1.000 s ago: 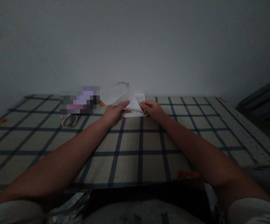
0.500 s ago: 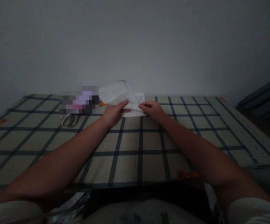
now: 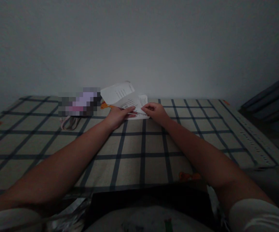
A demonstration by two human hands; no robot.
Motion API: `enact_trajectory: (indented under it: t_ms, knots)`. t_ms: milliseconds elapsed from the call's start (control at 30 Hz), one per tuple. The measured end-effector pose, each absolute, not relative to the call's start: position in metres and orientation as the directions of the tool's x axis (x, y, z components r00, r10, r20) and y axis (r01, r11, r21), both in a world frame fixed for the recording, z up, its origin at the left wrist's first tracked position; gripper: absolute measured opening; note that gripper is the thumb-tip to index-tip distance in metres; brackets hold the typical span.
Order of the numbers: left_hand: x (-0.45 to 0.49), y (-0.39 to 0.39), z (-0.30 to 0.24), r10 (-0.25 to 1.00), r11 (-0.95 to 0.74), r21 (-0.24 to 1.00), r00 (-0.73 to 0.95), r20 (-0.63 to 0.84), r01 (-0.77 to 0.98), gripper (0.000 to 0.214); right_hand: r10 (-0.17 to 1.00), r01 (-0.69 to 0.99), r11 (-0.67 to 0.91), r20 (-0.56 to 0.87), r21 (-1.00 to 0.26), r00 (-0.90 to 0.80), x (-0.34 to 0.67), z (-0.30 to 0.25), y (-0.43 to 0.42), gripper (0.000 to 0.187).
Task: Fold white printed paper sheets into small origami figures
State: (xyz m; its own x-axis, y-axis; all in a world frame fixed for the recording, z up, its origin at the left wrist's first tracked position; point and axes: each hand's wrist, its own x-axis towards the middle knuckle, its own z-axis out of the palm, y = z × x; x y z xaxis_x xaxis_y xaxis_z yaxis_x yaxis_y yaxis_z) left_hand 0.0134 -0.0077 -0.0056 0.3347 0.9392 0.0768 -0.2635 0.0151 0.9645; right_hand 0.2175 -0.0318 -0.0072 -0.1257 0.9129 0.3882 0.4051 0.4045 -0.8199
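A white printed paper (image 3: 118, 92) is raised over the far middle of the cloth, its upper left part bent up toward the wall. My left hand (image 3: 118, 117) grips its lower edge, thumb lying on top of the print. My right hand (image 3: 156, 112) pinches the paper's lower right corner between thumb and fingertips. Beneath and to the right shows another printed part (image 3: 143, 100), flat on the cloth; whether it is the same folded sheet or a separate one, I cannot tell.
A checked tablecloth (image 3: 153, 170) covers the table, which meets a grey wall (image 3: 139, 48). To the left lies a blurred purple and pink item (image 3: 82, 103) with a pale strap loop (image 3: 69, 123). Orange patches mark the cloth's edges. Dark slatted furniture (image 3: 272, 100) stands at the right.
The view has shifted slightly. My left fingers lie a little flatter over the paper, and more print shows on its raised part. Both hands keep their hold.
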Motion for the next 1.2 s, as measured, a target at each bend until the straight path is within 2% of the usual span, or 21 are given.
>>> enact_trajectory:
  t_ms: [133,267,367,500,600,767,833,900,1000,1200]
  knots:
    - [0.016,0.001,-0.003,0.948,0.008,0.956,0.308,0.086,-0.292,0.034,0.909,0.369,0.418,0.379,-0.83,-0.176,0.218,-0.009,-0.029,0.029]
    - [0.026,0.012,0.015,0.984,0.027,0.907,0.173,0.051,-0.419,0.017,0.922,0.336,0.388,0.355,-0.858,-0.156,0.219,-0.01,-0.024,0.026]
    - [0.04,0.016,0.024,0.985,0.075,0.883,0.17,0.005,-0.464,0.017,0.939,0.273,0.345,0.329,-0.898,-0.103,0.223,-0.01,-0.02,0.022]
    - [0.058,0.016,0.012,0.994,0.023,0.866,0.1,0.032,-0.499,0.016,0.938,0.252,0.346,0.329,-0.904,-0.108,0.23,-0.011,-0.015,0.019]
    - [0.063,0.014,-0.002,0.983,0.033,0.861,0.174,0.065,-0.508,0.024,0.938,0.252,0.345,0.323,-0.904,-0.125,0.231,-0.01,-0.017,0.018]
    - [0.056,0.008,-0.006,0.975,-0.044,0.902,0.178,0.132,-0.429,0.037,0.94,0.279,0.33,0.286,-0.902,-0.187,0.228,-0.002,-0.026,0.017]
    - [0.053,0.006,-0.006,0.969,-0.041,0.912,0.204,0.135,-0.408,0.04,0.932,0.273,0.342,0.287,-0.899,-0.223,0.227,0.001,-0.027,0.024]
    - [0.053,0.005,-0.007,0.964,-0.05,0.92,0.223,0.146,-0.388,0.04,0.939,0.231,0.332,0.297,-0.915,-0.176,0.227,0.001,-0.025,0.027]
    - [0.054,0.007,-0.012,0.943,-0.075,0.928,0.276,0.185,-0.366,0.041,0.952,0.151,0.306,0.299,-0.94,-0.07,0.229,-0.001,-0.02,0.015]
    - [0.057,0.007,-0.015,0.929,-0.04,0.959,0.343,0.14,-0.282,0.038,0.928,0.148,0.372,0.367,-0.916,-0.064,0.234,-0.008,-0.013,0.017]
